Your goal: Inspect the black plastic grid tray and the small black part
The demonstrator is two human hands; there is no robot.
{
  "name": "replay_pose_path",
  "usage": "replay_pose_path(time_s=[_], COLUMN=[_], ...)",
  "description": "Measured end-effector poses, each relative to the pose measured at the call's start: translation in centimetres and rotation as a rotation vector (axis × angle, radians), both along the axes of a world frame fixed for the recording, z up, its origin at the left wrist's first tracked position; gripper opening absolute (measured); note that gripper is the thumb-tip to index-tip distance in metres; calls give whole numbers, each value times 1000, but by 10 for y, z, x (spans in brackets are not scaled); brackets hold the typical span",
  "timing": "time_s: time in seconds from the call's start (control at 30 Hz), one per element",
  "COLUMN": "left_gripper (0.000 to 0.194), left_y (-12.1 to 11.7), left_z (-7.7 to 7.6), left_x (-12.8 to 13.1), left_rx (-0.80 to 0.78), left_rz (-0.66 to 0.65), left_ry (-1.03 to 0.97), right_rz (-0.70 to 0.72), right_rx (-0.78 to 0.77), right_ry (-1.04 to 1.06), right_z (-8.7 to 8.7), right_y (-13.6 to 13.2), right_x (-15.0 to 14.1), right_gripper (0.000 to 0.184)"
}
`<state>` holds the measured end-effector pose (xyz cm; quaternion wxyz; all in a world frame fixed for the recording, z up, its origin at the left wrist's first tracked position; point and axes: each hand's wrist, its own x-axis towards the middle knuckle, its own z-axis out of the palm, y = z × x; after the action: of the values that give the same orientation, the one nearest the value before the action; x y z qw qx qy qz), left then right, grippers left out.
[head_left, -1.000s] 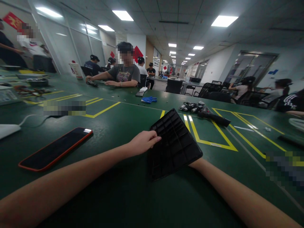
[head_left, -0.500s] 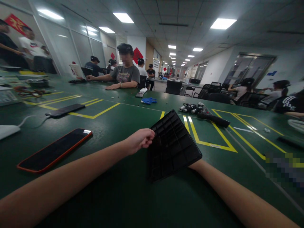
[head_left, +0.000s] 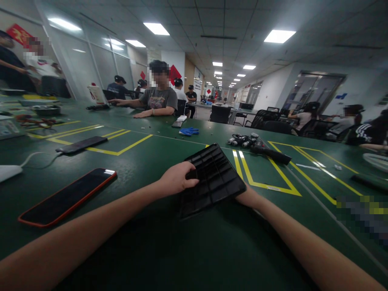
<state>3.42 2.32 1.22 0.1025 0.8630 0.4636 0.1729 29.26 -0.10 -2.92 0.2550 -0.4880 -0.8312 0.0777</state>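
Observation:
A black compartment tray (head_left: 214, 178) is held up above the green table, tilted, with its gridded face toward me. My right hand (head_left: 247, 197) grips it from behind at the lower right; its fingers are hidden by the tray. At the tray's left side is my left hand (head_left: 178, 178), thumb and forefinger apart over the dark grid. Its other fingers are mostly hidden, and I see nothing held in it. The compartments are too dark to tell whether anything lies inside.
An orange-edged phone (head_left: 69, 196) and a black phone on a cable (head_left: 81, 145) lie left. Farther off are a blue glove (head_left: 188, 131), several black-cabled metal parts (head_left: 242, 140) and yellow tape lines on the table. A person (head_left: 159, 95) sits opposite.
The tray has come slightly down and left, tipping flatter. My left thumb and forefinger, closed together before, have spread apart over the tray. My right hand has moved left with the tray.

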Motion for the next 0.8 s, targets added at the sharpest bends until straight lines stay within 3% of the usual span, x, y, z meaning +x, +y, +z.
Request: replay_pose_path(time_s=[0.17, 0.3, 0.4, 0.5, 0.6, 0.67, 0.77, 0.8], left_gripper=[41, 43, 46, 38, 33, 32, 35, 37], left_y=[44, 63, 66, 58, 28, -2, -42, -50], left_z=[10, 5, 6, 16, 21, 14, -7, -14], left_x=[-55, -87, -91, -72, -33, -4, 28, 34], left_rx=[2, -36, -40, 36, 130, 102, -17, -21], left_rz=[119, 78, 70, 152, 164, 31, -331, -398], left_ry=[194, 301, 264, 103, -94, -143, -15, 10], right_rz=[-329, -378, -423, -498, -455, -360, -200, -163], right_rx=[-95, -160, -133, 21, 144, 133, 49, 27], right_ry=[-37, -139, -221, -251, -201, -170, -191, -210], right_z=[3, -4, -6, -2, 2, 2, -3, -6], right_y=[25, 30, 29, 27, 19, 10, -5, -9], right_x=[54, 72, 69, 58, 36, 17, -9, -15], right_gripper=[44, 43, 51, 61, 56, 54, 54, 51])
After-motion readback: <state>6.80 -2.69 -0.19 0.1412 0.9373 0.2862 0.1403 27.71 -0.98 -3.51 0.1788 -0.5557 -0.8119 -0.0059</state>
